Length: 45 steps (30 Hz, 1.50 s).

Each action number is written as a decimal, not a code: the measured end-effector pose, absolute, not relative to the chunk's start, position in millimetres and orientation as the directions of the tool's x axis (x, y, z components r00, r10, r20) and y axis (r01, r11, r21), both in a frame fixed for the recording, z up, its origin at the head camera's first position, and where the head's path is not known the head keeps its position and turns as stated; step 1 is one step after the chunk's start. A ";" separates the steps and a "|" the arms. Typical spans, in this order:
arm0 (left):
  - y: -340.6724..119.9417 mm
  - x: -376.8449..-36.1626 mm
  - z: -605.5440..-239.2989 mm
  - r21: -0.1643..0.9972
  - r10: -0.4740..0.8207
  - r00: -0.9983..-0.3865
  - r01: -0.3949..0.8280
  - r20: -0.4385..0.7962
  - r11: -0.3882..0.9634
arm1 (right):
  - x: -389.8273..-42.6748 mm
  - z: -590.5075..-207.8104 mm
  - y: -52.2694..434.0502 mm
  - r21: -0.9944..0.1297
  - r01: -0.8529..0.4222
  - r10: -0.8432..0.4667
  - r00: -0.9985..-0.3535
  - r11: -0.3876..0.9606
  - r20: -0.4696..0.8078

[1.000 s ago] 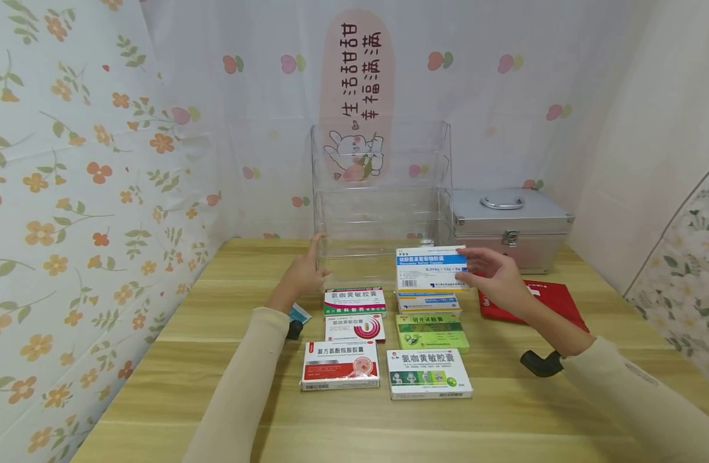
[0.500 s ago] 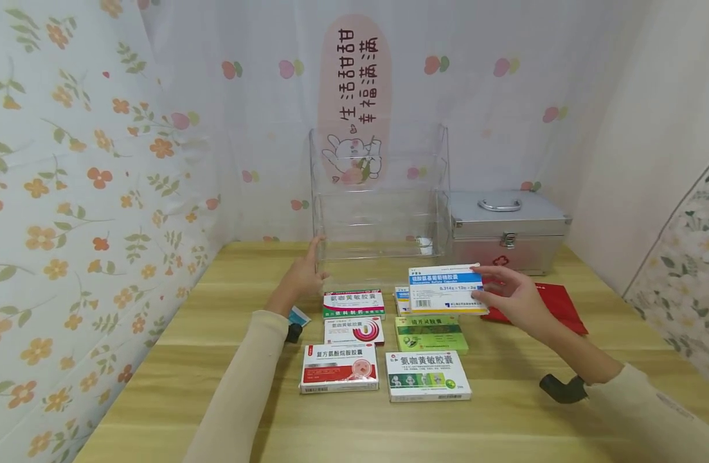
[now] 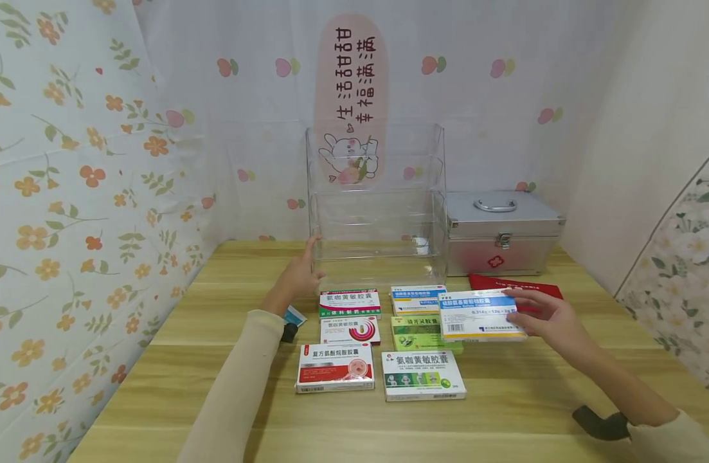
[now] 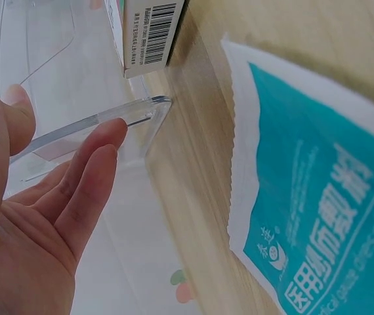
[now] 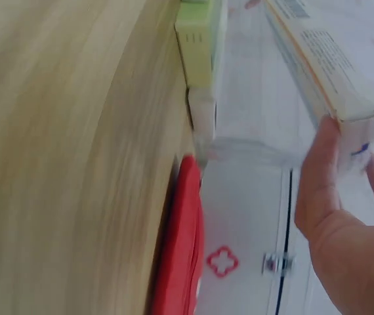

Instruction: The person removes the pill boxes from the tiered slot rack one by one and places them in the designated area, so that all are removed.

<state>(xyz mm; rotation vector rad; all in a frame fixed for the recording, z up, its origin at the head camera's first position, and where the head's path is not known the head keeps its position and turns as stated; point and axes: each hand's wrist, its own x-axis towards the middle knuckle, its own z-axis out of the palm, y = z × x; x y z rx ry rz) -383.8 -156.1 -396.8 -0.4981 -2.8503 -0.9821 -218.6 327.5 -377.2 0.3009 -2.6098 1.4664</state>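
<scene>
My right hand (image 3: 553, 321) pinches a white medicine box (image 3: 480, 315) with a blue band by its right end. In the right wrist view, thumb and fingers lie on opposite sides of this box (image 5: 328, 72). It hangs above the table, in front of part of a green medicine box (image 3: 414, 334). My left hand (image 3: 295, 276) grips the left side edge of a clear tiered display rack (image 3: 377, 257). Seen from the left wrist, the rack's panel (image 4: 75, 125) passes between thumb and fingers. A matching blue-and-white box (image 3: 418, 300) lies before the rack.
Other medicine boxes lie in two columns, including a red-and-white one (image 3: 335, 368) and a white-and-green one (image 3: 423, 376). An aluminium first-aid case (image 3: 499, 235) stands right of the rack, a red pouch (image 3: 519, 285) before it. A teal gauze packet (image 4: 318, 190) lies near my left wrist.
My right hand has brought the held box rightward and lower, away from the rack, uncovering the matching box behind. My left hand keeps its place on the rack's edge.
</scene>
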 end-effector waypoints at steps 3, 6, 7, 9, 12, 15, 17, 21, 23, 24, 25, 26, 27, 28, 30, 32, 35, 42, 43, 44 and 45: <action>-156.5 -383.0 -395.6 0.586 0.270 -0.944 0.330 0.190 0.740 | -212.1 -380.2 341.7 -0.827 -0.171 -0.083 -0.985 0.536 0.150; -157.0 -382.6 -395.0 0.589 0.269 -0.944 0.330 0.192 0.738 | -205.6 -382.4 355.3 -0.827 -0.101 -0.062 -0.995 0.554 0.081; -157.2 -382.6 -395.0 0.589 0.269 -0.944 0.331 0.194 0.737 | -203.8 -382.9 359.5 -0.828 -0.076 -0.053 -0.997 0.556 0.055; -157.6 -382.4 -395.1 0.590 0.271 -0.943 0.331 0.192 0.736 | -201.1 -383.7 367.6 -0.829 -0.034 -0.040 -0.999 0.558 0.014; -158.6 -381.8 -395.5 0.591 0.266 -0.945 0.325 0.189 0.738 | -200.5 -384.7 375.5 -0.832 0.010 -0.032 -0.999 0.555 -0.034; -159.5 -381.0 -395.1 0.592 0.260 -0.948 0.317 0.182 0.741 | -202.2 -386.7 378.2 -0.815 0.033 -0.029 -0.998 0.578 -0.060; -159.4 -381.3 -394.8 0.594 0.258 -0.949 0.315 0.181 0.740 | -203.5 -388.4 378.2 -0.798 0.048 -0.021 -0.997 0.600 -0.076; -159.1 -383.3 -394.8 0.589 0.263 -0.948 0.319 0.181 0.743 | -207.9 -393.0 376.3 -0.770 0.070 -0.020 -0.994 0.634 -0.108; -159.1 -383.9 -395.1 0.590 0.261 -0.948 0.318 0.182 0.742 | -210.3 -396.1 374.9 -0.768 0.081 -0.025 -0.992 0.636 -0.125; -159.1 -384.0 -395.2 0.591 0.260 -0.948 0.316 0.181 0.742 | -211.1 -397.9 374.1 -0.769 0.087 -0.029 -0.990 0.633 -0.135; -159.2 -383.9 -395.4 0.591 0.261 -0.949 0.316 0.180 0.742 | -211.3 -399.7 373.6 -0.770 0.093 -0.031 -0.989 0.631 -0.145; -159.0 -383.7 -395.5 0.593 0.260 -0.949 0.315 0.179 0.741 | -211.5 -401.6 373.3 -0.775 0.100 -0.034 -0.987 0.624 -0.155; -158.9 -383.4 -395.7 0.594 0.260 -0.950 0.313 0.176 0.741 | -211.5 -403.1 373.4 -0.777 0.107 -0.036 -0.986 0.621 -0.165; -158.7 -383.3 -396.1 0.595 0.261 -0.950 0.313 0.174 0.741 | -211.5 -404.6 373.6 -0.779 0.111 -0.038 -0.985 0.617 -0.170; -158.0 -383.3 -396.7 0.593 0.263 -0.950 0.311 0.169 0.743 | -212.1 -406.8 374.8 -0.781 0.112 -0.046 -0.983 0.615 -0.177; -157.4 -383.6 -397.1 0.592 0.265 -0.949 0.313 0.170 0.742 | -213.8 -408.1 376.3 -0.780 0.105 -0.062 -0.981 0.616 -0.182; -157.0 -384.3 -397.6 0.590 0.269 -0.947 0.321 0.178 0.740 | -217.0 -409.0 377.9 -0.782 0.091 -0.095 -0.978 0.616 -0.188; -157.6 -386.0 -399.4 0.575 0.277 -0.942 0.335 0.188 0.746 | -216.0 -408.9 379.4 -0.786 0.071 -0.150 -0.967 0.614 -0.204; -157.8 -385.8 -399.1 0.573 0.280 -0.941 0.338 0.190 0.747 | -215.6 -408.8 379.6 -0.786 0.070 -0.154 -0.966 0.614 -0.206; -158.0 -385.6 -398.7 0.572 0.281 -0.940 0.339 0.191 0.747 | -215.3 -408.7 379.6 -0.787 0.079 -0.148 -0.966 0.612 -0.212; -158.2 -385.3 -398.2 0.573 0.282 -0.940 0.340 0.191 0.746 | -215.0 -408.5 379.5 -0.787 0.077 -0.153 -0.965 0.612 -0.213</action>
